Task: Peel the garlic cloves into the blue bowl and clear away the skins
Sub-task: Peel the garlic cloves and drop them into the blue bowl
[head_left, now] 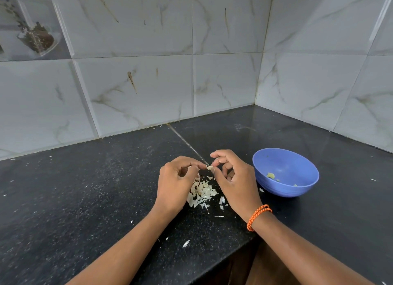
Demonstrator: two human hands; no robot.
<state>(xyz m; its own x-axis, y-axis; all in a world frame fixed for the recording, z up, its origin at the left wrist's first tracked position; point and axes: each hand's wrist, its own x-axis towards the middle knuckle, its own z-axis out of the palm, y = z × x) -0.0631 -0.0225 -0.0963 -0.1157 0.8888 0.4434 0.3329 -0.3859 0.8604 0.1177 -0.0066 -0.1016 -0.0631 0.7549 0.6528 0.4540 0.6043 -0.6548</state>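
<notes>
Marbled grey wall tiles close a corner behind the speckled black stone surface [85, 199]. Between both hands, the small pale garlic clove [210, 167] is pinched: left hand [176, 182] holding one end, right hand [231, 178] picking at it with thumb and fingertips. It looks light, firm and likely slippery once bare, best held at its ends. Under the hands lies the heap of papery white skins [201, 194], flimsy and easily scattered. Just right of the right hand sits the round blue plastic bowl [306, 184], holding a few peeled bits; nothing blocks the way.
</notes>
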